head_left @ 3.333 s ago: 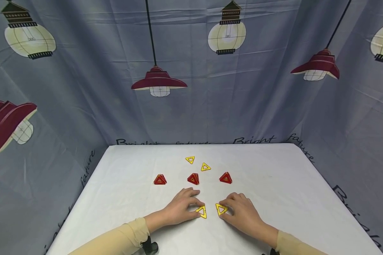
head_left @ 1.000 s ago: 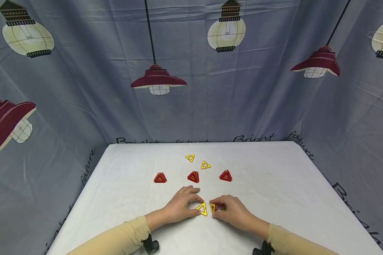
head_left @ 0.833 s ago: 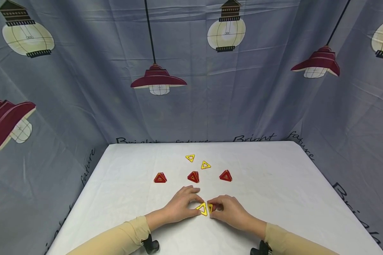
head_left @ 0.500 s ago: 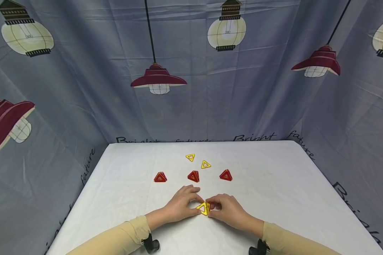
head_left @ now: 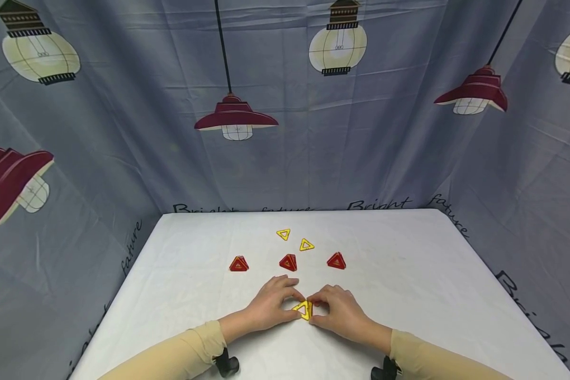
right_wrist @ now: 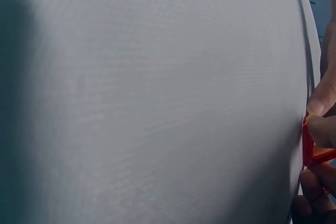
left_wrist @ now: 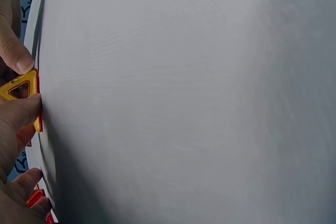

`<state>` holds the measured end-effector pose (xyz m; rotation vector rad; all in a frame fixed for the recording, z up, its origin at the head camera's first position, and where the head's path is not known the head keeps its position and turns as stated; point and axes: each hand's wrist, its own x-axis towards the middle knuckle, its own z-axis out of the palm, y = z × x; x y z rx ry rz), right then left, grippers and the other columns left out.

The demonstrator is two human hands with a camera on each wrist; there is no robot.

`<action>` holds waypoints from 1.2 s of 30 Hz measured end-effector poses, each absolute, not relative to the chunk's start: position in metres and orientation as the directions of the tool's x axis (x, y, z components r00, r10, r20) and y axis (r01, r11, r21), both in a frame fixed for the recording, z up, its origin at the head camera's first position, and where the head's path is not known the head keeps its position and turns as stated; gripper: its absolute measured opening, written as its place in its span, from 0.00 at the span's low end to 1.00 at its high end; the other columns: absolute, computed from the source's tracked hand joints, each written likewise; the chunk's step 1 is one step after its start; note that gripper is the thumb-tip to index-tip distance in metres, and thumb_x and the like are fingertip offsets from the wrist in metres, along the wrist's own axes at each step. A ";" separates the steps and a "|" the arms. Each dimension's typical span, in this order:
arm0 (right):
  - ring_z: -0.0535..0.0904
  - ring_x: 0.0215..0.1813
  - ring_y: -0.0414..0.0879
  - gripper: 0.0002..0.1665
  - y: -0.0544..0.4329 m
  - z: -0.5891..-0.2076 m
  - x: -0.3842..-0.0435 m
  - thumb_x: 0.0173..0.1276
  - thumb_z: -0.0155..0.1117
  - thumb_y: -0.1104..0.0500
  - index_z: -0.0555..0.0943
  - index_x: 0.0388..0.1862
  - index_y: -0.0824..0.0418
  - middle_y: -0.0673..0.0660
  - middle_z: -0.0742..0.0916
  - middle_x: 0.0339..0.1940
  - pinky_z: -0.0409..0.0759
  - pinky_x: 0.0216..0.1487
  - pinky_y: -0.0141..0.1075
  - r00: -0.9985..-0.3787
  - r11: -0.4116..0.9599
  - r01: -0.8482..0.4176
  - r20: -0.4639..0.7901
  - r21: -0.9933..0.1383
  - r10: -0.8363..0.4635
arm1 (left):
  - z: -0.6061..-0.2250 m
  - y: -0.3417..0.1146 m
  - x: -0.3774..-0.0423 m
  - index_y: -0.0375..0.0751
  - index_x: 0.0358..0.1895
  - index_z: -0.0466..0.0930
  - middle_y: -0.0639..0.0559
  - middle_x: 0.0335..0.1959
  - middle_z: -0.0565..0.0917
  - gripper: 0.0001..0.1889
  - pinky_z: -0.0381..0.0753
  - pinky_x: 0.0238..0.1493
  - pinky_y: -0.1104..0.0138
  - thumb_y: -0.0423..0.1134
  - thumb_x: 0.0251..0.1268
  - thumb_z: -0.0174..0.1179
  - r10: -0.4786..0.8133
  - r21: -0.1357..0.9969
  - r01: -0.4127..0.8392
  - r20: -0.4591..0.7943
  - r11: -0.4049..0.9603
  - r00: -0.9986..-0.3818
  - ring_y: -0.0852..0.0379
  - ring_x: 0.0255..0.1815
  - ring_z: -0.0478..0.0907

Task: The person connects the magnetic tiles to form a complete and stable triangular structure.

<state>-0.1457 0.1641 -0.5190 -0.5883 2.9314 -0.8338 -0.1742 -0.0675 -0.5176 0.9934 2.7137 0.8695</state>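
Near the front of the table in the head view, my left hand pinches a yellow triangular magnetic tile with an open centre between thumb and index finger. My right hand pinches a second triangular tile, turned steeply, against the first one's right edge. In the left wrist view, the yellow tile shows with a strip of red along its edge. In the right wrist view, a red tile face sits between the fingertips; the rest is hidden or cropped.
Ahead of the hands stand three red pyramid-like pieces, left, middle and right. Behind them two loose yellow triangular tiles lie flat, one farther back and one nearer. A grey printed curtain surrounds the white table.
My right hand has moved left and tilted its tile up, closing the gap until both tiles meet. The left hand has stayed nearly in place.
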 end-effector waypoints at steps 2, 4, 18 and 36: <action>0.71 0.41 0.36 0.23 0.164 -0.519 -0.146 0.54 0.83 0.47 0.89 0.50 0.49 0.37 0.80 0.36 0.68 0.43 0.42 -0.930 0.792 -0.345 0.071 -0.503 -0.360 | -0.519 -0.066 -0.174 0.55 0.52 0.87 0.47 0.71 0.73 0.14 0.59 0.73 0.42 0.48 0.64 0.72 0.626 0.550 0.560 0.085 0.619 -0.775 0.42 0.76 0.62; 0.71 0.41 0.37 0.24 0.165 -0.519 -0.146 0.54 0.83 0.48 0.89 0.50 0.50 0.38 0.80 0.36 0.68 0.43 0.42 -0.933 0.798 -0.342 0.078 -0.496 -0.352 | -0.519 -0.065 -0.175 0.55 0.52 0.87 0.48 0.71 0.73 0.14 0.59 0.73 0.42 0.48 0.64 0.71 0.624 0.547 0.562 0.089 0.620 -0.776 0.43 0.76 0.62; 0.72 0.42 0.38 0.24 0.167 -0.521 -0.146 0.53 0.83 0.47 0.89 0.50 0.49 0.38 0.80 0.36 0.68 0.44 0.42 -0.938 0.798 -0.335 0.098 -0.501 -0.332 | -0.520 -0.059 -0.176 0.57 0.50 0.87 0.50 0.72 0.72 0.13 0.58 0.74 0.44 0.50 0.64 0.71 0.595 0.525 0.533 0.061 0.664 -0.801 0.46 0.77 0.61; 0.71 0.43 0.38 0.22 0.168 -0.520 -0.144 0.52 0.84 0.48 0.87 0.46 0.47 0.39 0.81 0.37 0.69 0.46 0.43 -0.946 0.787 -0.311 0.094 -0.533 -0.309 | -0.519 -0.058 -0.174 0.55 0.48 0.86 0.47 0.71 0.73 0.12 0.59 0.72 0.41 0.50 0.64 0.71 0.604 0.532 0.554 0.097 0.641 -0.791 0.42 0.75 0.63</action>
